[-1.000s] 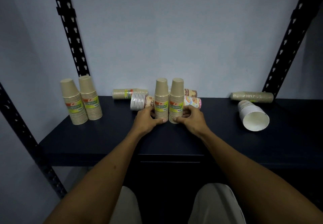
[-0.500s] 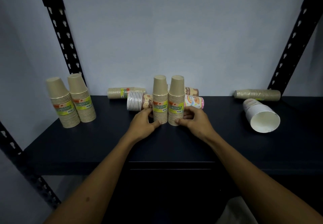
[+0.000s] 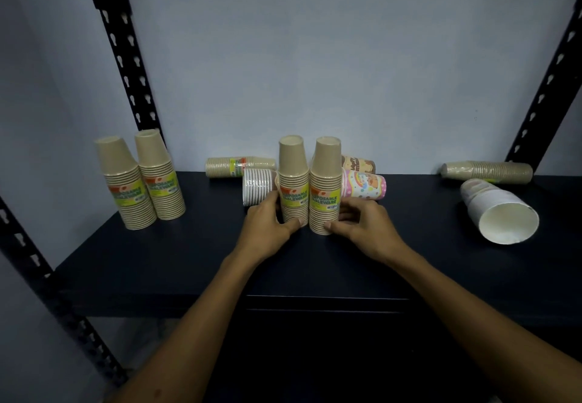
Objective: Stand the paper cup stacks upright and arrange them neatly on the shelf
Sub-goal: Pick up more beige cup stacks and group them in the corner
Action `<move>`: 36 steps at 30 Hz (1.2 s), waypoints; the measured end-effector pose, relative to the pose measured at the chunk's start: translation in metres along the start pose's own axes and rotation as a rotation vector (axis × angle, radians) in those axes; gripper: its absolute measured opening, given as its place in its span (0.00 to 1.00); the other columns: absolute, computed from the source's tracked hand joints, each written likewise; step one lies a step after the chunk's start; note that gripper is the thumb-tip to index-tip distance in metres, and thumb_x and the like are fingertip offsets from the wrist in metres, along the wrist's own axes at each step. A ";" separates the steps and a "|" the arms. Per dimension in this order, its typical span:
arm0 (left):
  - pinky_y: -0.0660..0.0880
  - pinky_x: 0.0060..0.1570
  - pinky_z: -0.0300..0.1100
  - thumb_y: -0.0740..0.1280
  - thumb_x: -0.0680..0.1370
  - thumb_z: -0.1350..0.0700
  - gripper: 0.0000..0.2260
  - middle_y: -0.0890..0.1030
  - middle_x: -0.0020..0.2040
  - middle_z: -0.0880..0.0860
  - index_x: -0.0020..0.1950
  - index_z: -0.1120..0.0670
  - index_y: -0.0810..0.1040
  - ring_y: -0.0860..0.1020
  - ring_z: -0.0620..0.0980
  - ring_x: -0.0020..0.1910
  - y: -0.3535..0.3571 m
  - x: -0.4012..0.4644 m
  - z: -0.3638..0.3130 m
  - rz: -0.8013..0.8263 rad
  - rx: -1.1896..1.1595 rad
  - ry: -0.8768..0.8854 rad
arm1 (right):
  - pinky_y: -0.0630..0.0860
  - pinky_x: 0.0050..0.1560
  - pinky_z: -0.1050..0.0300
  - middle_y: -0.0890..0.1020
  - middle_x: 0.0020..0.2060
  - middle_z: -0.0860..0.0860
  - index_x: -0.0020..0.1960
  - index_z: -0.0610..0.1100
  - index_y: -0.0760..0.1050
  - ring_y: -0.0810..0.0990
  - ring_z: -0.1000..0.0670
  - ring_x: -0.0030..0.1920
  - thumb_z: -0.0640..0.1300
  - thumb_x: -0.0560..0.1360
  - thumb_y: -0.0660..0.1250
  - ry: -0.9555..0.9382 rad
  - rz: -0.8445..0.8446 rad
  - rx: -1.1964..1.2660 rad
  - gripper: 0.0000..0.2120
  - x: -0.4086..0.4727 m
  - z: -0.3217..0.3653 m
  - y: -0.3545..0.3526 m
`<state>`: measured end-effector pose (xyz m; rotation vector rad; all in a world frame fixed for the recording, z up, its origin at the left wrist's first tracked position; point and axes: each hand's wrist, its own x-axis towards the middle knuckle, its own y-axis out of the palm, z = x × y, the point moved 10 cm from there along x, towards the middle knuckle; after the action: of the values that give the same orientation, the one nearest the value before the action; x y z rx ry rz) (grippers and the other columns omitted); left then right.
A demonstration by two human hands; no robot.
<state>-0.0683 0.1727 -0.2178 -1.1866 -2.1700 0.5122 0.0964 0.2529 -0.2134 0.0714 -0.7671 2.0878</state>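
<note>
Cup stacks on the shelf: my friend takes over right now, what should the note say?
Left hand grips one upright brown stack; right hand grips its twin, side by side mid-shelf.
Done: those two, plus two upright stacks at the left.
Left: lying brown stack and white-rimmed stack behind the left hand, two patterned stacks behind the right, brown stack and white stack far right.
</note>
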 end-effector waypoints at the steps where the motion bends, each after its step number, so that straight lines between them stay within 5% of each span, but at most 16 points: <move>1: 0.73 0.54 0.36 0.74 0.72 0.53 0.22 0.80 0.58 0.46 0.65 0.51 0.73 0.78 0.43 0.56 -0.002 -0.001 0.001 0.000 -0.010 -0.007 | 0.75 0.47 0.72 0.84 0.48 0.55 0.59 0.45 0.79 0.81 0.60 0.48 0.39 0.70 0.75 0.000 0.010 -0.002 0.18 0.000 0.001 0.002; 5: 0.69 0.50 0.34 0.73 0.72 0.54 0.19 0.80 0.58 0.46 0.62 0.51 0.75 0.75 0.40 0.52 -0.024 -0.013 0.006 -0.048 0.020 -0.004 | 0.78 0.52 0.66 0.84 0.50 0.54 0.59 0.45 0.79 0.82 0.59 0.50 0.39 0.69 0.76 -0.013 0.074 0.026 0.19 0.005 0.011 0.023; 13: 0.71 0.57 0.38 0.75 0.71 0.56 0.27 0.79 0.61 0.48 0.67 0.52 0.70 0.76 0.46 0.60 -0.107 -0.049 0.061 -0.185 0.024 -0.155 | 0.78 0.54 0.63 0.84 0.51 0.53 0.60 0.44 0.79 0.83 0.57 0.51 0.38 0.69 0.76 -0.090 0.232 0.087 0.20 0.028 0.054 0.110; 22: 0.72 0.53 0.35 0.76 0.69 0.58 0.24 0.82 0.57 0.49 0.63 0.53 0.75 0.77 0.41 0.52 -0.180 -0.082 0.096 -0.356 0.069 -0.228 | 0.79 0.56 0.58 0.84 0.51 0.52 0.62 0.42 0.76 0.83 0.55 0.51 0.39 0.69 0.76 -0.126 0.343 0.143 0.23 0.055 0.089 0.195; 36: 0.75 0.46 0.32 0.78 0.67 0.57 0.25 0.79 0.48 0.46 0.61 0.54 0.74 0.79 0.41 0.47 -0.207 -0.089 0.120 -0.512 0.011 -0.279 | 0.79 0.58 0.54 0.84 0.50 0.53 0.61 0.46 0.76 0.82 0.57 0.51 0.43 0.66 0.78 -0.171 0.407 0.149 0.25 0.086 0.106 0.231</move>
<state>-0.2387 -0.0169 -0.2140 -0.5343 -2.5816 0.4811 -0.1559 0.1607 -0.2142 0.1909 -0.7744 2.5503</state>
